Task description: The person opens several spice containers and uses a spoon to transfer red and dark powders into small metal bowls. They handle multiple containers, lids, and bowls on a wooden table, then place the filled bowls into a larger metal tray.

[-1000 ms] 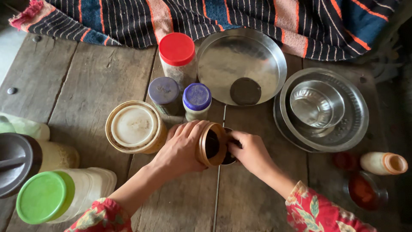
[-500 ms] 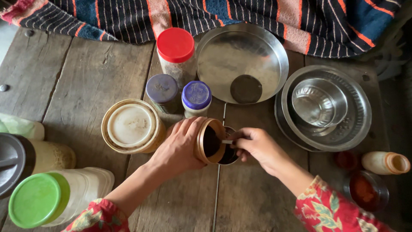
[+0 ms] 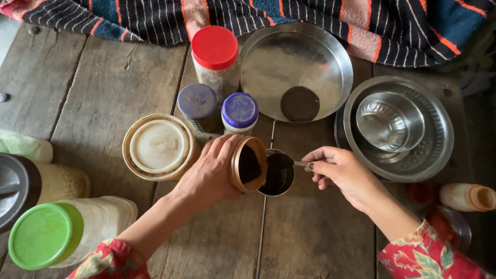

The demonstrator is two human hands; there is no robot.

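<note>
My left hand [image 3: 212,173] grips a small tan jar [image 3: 247,165] tilted on its side, its open mouth showing dark powder. Beside the mouth stands a small metal cup [image 3: 279,178] with dark contents. My right hand [image 3: 341,173] holds a small spoon [image 3: 287,161] heaped with dark powder over the cup. A dark round lid [image 3: 300,103] lies in the steel plate [image 3: 268,62] behind.
Around stand a tan-lidded jar [image 3: 159,146], two purple-lidded jars [image 3: 239,111], a red-lidded jar [image 3: 215,51], a green-lidded jar [image 3: 46,235], stacked steel bowls [image 3: 434,134], a small pale bottle lying on its side [image 3: 467,196] and a striped cloth [image 3: 361,20] at the back.
My right hand drew the spoon out of the tilted jar and moved right, so the cup now shows fully. The left hand kept the jar tilted.
</note>
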